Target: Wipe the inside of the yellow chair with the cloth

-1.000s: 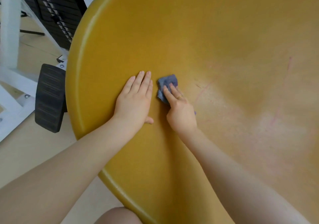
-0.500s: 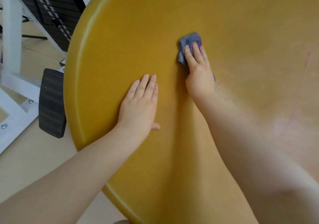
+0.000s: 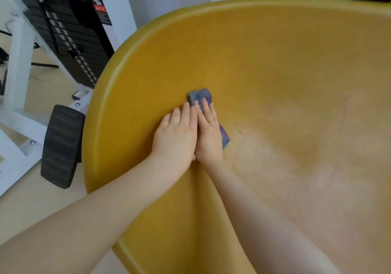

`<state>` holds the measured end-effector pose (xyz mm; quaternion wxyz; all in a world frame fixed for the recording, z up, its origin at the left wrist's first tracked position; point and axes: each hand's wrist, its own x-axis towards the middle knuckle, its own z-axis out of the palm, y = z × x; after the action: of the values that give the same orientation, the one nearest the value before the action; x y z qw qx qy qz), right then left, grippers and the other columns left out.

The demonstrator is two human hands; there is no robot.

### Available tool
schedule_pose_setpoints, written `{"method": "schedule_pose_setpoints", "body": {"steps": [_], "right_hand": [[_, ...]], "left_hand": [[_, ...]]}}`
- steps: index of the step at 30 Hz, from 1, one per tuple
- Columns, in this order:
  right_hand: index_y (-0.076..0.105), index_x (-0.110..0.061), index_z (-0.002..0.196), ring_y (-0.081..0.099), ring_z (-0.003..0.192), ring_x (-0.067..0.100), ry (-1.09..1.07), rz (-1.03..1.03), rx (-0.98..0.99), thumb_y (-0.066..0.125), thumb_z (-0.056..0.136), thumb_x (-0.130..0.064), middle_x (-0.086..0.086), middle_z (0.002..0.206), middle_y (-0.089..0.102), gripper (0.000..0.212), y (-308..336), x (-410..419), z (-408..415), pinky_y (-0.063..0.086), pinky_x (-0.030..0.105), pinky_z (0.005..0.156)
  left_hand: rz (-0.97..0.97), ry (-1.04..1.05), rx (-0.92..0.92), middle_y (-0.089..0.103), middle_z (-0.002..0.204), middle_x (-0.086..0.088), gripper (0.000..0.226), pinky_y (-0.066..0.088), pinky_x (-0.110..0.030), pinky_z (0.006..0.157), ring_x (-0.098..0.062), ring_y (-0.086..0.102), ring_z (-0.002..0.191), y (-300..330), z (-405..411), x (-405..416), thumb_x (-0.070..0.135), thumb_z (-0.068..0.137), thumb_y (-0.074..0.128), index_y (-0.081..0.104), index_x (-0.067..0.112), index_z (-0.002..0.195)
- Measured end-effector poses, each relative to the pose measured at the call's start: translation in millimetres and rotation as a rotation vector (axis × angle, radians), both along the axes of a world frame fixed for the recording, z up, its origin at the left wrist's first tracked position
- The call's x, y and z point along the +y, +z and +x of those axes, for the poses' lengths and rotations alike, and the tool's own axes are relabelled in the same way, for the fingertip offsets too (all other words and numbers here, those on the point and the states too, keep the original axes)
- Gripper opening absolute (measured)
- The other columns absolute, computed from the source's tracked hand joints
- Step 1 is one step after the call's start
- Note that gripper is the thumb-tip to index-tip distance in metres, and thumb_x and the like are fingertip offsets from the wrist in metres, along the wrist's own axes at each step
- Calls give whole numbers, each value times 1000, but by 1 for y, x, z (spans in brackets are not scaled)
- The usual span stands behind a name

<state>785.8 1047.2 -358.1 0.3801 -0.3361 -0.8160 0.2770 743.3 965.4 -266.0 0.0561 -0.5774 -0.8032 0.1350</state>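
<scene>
Beige floor (image 3: 25, 214) at 8 o'clock, white gym-machine frame (image 3: 18, 66) and black weight stack (image 3: 69, 41) at 10 o'clock, cluttered shelf edge at 12.

Nearest, at 6 o'clock: two bare forearms crossing the near rim of the yellow chair (image 3: 275, 66), converging toward the middle of the left inner wall.

Left hand (image 3: 175, 136): palm down, flat on the shell, fingers straight and close together, holding nothing, bracing. Right hand (image 3: 208, 134): flat as well, fingers extended and pressed on top of the blue-grey cloth (image 3: 200, 96), thin ring on one finger; the two hands side by side, touching along their inner edges.

Cloth pinned between right palm and shell, one folded end poking out past the fingertips toward 12 o'clock, another corner showing at 4 o'clock under the heel of the hand.

Farther in, at 3 o'clock: paler, worn seat hollow (image 3: 285, 151) with faint reddish streaks, apparently not yet cleaned.

For a good stroke, judged from this: keep even pressure through the whole palm, cloth spread rather than bunched, overlapping passes from the wall down into the hollow, left hand steadying the shell against rocking. Risk: cloth slipping out from under flat fingers on the curved surface.
</scene>
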Motion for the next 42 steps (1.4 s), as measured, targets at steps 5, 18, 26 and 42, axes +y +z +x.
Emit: {"method": "schedule_pose_setpoints", "body": {"steps": [5, 18, 26, 42], "right_hand": [[27, 1, 141, 14, 138, 40, -132, 183, -51, 23, 78, 3, 24, 149, 21, 64, 55, 55, -21, 18, 37, 114], [30, -9, 142, 16, 139, 35, -225, 320, -96, 32, 78, 5, 17, 150, 23, 65, 89, 84, -20, 42, 40, 96], [34, -5, 139, 29, 134, 38, -249, 575, -410, 23, 82, -8, 17, 145, 35, 59, 96, 133, 28, 31, 42, 108], [54, -4, 126, 47, 123, 35, -32, 512, -487, 31, 79, -7, 18, 133, 51, 52, 72, 91, 25, 50, 34, 87]], "left_hand": [[117, 4, 246, -18, 155, -16, 106, -6, -38, 116, -29, -10, 144, 33, -27, 32, 48, 84, 58, -14, -1, 145], [230, -1, 328, -20, 154, -16, 126, -15, -39, 108, -28, -13, 144, 13, -39, 73, 63, 74, 59, -22, -5, 141], [237, 32, 308, -21, 154, -15, 132, -9, -41, 113, -27, -11, 144, 9, -32, 77, 68, 69, 60, -24, -6, 140], [233, 28, 320, -16, 155, -16, 126, -3, -37, 116, -27, -8, 145, 6, -23, 88, 65, 71, 59, -18, -4, 143]]}}
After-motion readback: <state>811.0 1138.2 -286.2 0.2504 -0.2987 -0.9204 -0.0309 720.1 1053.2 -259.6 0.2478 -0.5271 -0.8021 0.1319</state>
